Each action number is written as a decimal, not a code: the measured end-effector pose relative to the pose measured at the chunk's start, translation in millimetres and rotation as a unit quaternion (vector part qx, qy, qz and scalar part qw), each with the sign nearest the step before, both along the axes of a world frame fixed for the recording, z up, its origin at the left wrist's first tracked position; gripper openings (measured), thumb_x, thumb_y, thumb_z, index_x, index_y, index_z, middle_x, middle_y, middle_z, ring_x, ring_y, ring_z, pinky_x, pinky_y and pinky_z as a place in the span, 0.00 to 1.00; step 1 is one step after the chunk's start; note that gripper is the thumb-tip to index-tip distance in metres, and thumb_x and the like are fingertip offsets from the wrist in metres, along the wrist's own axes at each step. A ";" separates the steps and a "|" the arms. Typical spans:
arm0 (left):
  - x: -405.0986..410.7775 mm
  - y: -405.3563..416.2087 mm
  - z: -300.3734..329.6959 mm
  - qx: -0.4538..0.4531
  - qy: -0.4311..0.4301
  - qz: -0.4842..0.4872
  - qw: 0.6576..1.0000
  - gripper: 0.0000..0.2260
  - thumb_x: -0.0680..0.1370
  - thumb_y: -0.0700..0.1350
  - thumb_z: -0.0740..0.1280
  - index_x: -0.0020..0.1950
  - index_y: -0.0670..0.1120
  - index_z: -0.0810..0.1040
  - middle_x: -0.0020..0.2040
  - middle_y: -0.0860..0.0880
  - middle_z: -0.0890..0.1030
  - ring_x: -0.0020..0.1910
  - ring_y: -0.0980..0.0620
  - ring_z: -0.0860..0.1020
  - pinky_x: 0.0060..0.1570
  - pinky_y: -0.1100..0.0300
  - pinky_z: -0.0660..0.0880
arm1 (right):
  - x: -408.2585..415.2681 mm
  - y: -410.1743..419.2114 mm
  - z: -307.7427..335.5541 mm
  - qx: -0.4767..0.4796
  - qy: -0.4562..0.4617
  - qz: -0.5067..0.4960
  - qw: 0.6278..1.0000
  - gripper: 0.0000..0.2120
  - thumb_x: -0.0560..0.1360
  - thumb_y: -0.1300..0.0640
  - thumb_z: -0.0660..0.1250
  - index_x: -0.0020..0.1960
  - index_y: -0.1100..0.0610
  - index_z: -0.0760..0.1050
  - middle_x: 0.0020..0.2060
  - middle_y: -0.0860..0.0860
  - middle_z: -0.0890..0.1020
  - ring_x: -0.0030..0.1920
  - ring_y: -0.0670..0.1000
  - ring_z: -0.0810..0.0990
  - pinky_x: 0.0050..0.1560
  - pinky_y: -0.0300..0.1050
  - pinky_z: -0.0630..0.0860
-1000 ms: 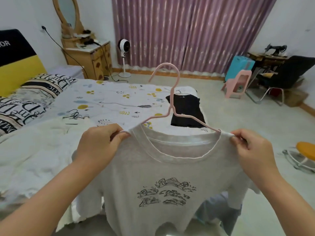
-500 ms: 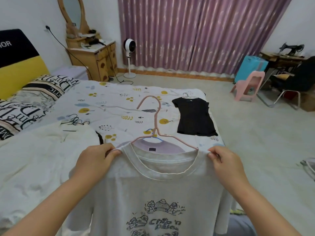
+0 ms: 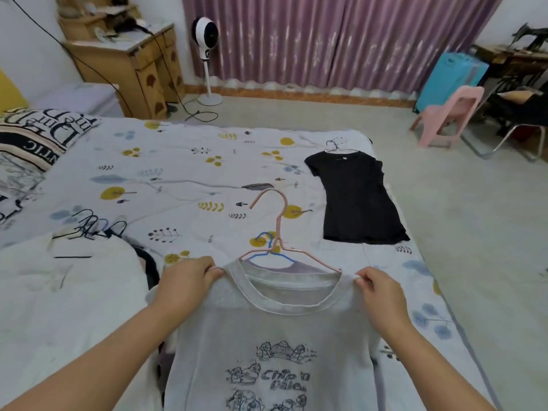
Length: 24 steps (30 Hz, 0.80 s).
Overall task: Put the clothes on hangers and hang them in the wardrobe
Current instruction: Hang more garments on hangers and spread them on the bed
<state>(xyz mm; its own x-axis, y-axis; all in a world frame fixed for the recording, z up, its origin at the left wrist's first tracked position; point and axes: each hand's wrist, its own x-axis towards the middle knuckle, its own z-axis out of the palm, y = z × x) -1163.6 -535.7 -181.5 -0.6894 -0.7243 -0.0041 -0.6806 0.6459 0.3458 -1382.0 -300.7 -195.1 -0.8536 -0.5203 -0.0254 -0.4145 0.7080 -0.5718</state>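
The left hand (image 3: pixel 185 281) and right hand (image 3: pixel 378 293) each pinch a shoulder of the grey T-shirt (image 3: pixel 267 336), soft knit with a ribbed round collar and a line-drawn cartoon print. It hangs on a thin pink wire hanger (image 3: pixel 277 232), held over the bed (image 3: pixel 178 173) with its leaf-patterned sheet. A black dress (image 3: pixel 358 200) lies flat on the sheet, on its own hanger.

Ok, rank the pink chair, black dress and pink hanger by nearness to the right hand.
From the right hand:
1. Pink hanger, just left, inside the shirt it grips.
2. Black dress, beyond, on the bed.
3. Pink chair, far right, on the floor.
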 end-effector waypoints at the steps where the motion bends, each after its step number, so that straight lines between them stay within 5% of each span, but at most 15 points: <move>1: -10.6 -9.0 -9.6 -0.001 -0.003 0.001 1.000 0.13 0.79 0.54 0.59 0.39 0.48 0.72 0.36 0.51 0.75 0.40 0.49 0.74 0.36 0.57 0.62 | -9.7 -10.5 -9.2 0.006 -0.005 -0.010 1.000 0.08 0.78 0.61 0.61 0.42 0.53 0.75 0.41 0.49 0.79 0.45 0.52 0.76 0.48 0.46 0.71; 6: -55.3 -46.2 -69.4 0.002 -0.009 0.033 0.999 0.13 0.79 0.52 0.60 0.42 0.45 0.75 0.38 0.47 0.77 0.39 0.48 0.72 0.39 0.56 0.64 | -59.6 -64.4 -62.8 0.043 -0.005 -0.007 0.999 0.08 0.79 0.61 0.59 0.46 0.58 0.77 0.45 0.52 0.81 0.47 0.54 0.77 0.51 0.49 0.72; 11: -75.1 -65.3 -162.4 -0.001 -0.031 0.034 0.999 0.14 0.77 0.46 0.61 0.59 0.40 0.76 0.54 0.40 0.80 0.55 0.39 0.77 0.51 0.51 0.72 | -99.4 -108.0 -144.3 0.095 -0.029 0.018 0.995 0.09 0.79 0.60 0.58 0.47 0.59 0.77 0.47 0.54 0.81 0.49 0.56 0.78 0.55 0.50 0.70; 14: -76.3 -56.4 -216.7 0.034 -0.157 0.019 0.987 0.27 0.79 0.52 0.56 0.74 0.41 0.58 0.74 0.39 0.61 0.73 0.40 0.59 0.70 0.48 0.59 | -113.8 -124.1 -199.4 0.138 -0.042 0.031 0.989 0.10 0.79 0.60 0.57 0.49 0.59 0.77 0.50 0.55 0.81 0.52 0.57 0.77 0.55 0.51 0.69; 18: -76.8 -36.1 -273.8 0.093 -0.290 -0.013 0.952 0.29 0.81 0.54 0.50 0.76 0.46 0.39 0.77 0.44 0.39 0.76 0.42 0.40 0.73 0.48 0.44 | -125.3 -137.6 -258.8 0.167 -0.048 0.048 0.984 0.09 0.78 0.61 0.58 0.50 0.61 0.77 0.50 0.58 0.80 0.52 0.60 0.77 0.54 0.52 0.69; 24: -83.2 -26.7 -316.1 0.088 -0.309 -0.003 0.947 0.31 0.80 0.59 0.47 0.75 0.49 0.33 0.75 0.45 0.33 0.74 0.40 0.35 0.72 0.45 0.40 | -109.7 -137.8 -301.1 0.102 0.091 0.149 0.979 0.13 0.69 0.68 0.62 0.52 0.64 0.78 0.44 0.65 0.78 0.45 0.67 0.77 0.48 0.55 0.74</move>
<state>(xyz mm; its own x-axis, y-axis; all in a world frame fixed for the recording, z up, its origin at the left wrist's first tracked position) -1246.8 -562.4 -497.6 -0.5198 -0.6711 -0.5286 -0.7846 0.6199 -0.0154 -1491.7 -438.5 -496.1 -0.6647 -0.7470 -0.0165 -0.7020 0.6319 -0.3283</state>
